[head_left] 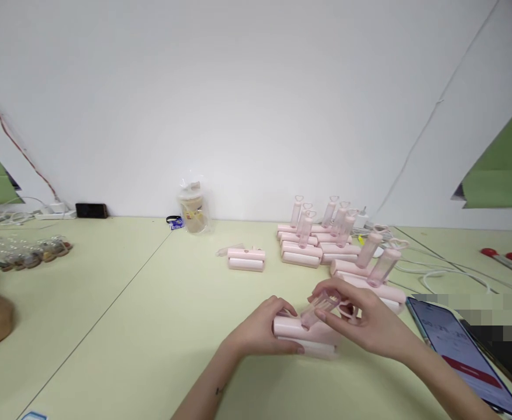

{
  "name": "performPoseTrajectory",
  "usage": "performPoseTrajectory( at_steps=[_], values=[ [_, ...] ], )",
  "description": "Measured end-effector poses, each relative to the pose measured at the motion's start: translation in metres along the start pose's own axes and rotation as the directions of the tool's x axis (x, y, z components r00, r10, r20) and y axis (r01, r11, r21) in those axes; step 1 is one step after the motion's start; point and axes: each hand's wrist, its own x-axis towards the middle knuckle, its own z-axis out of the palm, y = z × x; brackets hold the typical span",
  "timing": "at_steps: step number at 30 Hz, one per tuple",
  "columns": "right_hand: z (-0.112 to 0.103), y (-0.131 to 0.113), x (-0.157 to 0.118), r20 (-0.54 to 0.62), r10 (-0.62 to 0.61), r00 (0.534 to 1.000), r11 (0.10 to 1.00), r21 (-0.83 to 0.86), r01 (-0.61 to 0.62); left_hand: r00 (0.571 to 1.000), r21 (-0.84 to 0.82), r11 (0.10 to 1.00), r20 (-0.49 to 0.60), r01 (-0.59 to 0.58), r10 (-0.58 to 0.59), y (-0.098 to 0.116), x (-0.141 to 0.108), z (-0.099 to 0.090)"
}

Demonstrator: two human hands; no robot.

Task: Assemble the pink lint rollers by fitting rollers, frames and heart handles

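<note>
You have eight upright pink tubes (306, 230) beyond your right hand (367, 321), plus one held tube (319, 309) in it. Your left hand (265, 332) grips one pink case (293, 328); beyond it are one smaller-looking case (246, 259) and one bagged cup (193, 213).

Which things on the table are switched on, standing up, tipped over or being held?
Phone on the right: screen lit
Black gadget by the wall: dark
Cup: upright, inside a clear bag
Grouped pink tubes: standing up
Lone pink case: no tube standing on it
Held pink case: gripped by left hand
Held tube: tilted, in right hand
</note>
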Motion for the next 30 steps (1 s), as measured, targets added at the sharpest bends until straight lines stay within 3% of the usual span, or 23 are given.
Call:
performPoseTrajectory(
  at_steps=[9,19,25,30],
  values=[
    [-0.004,0.001,-0.003,0.067,-0.104,0.992,0.995,0.003,0.104,1.0,0.029,1.0,0.002,-0.003,0.003,-0.002,0.002,0.0],
    [-0.014,-0.006,0.009,0.289,0.035,0.957,0.999,0.027,-0.045,1.0,0.027,0.999,0.005,-0.023,0.023,-0.003,0.003,0.0],
    [-0.01,-0.002,0.027,0.336,-0.015,0.942,0.995,0.093,-0.018,1.0,0.026,1.0,0.016,-0.004,0.004,0.0,0.002,-0.001],
    [-0.005,0.002,0.032,0.365,0.046,0.93,0.958,0.249,-0.146,0.999,0.005,1.0,0.023,0.029,-0.029,0.001,0.001,-0.002]
  ],
)
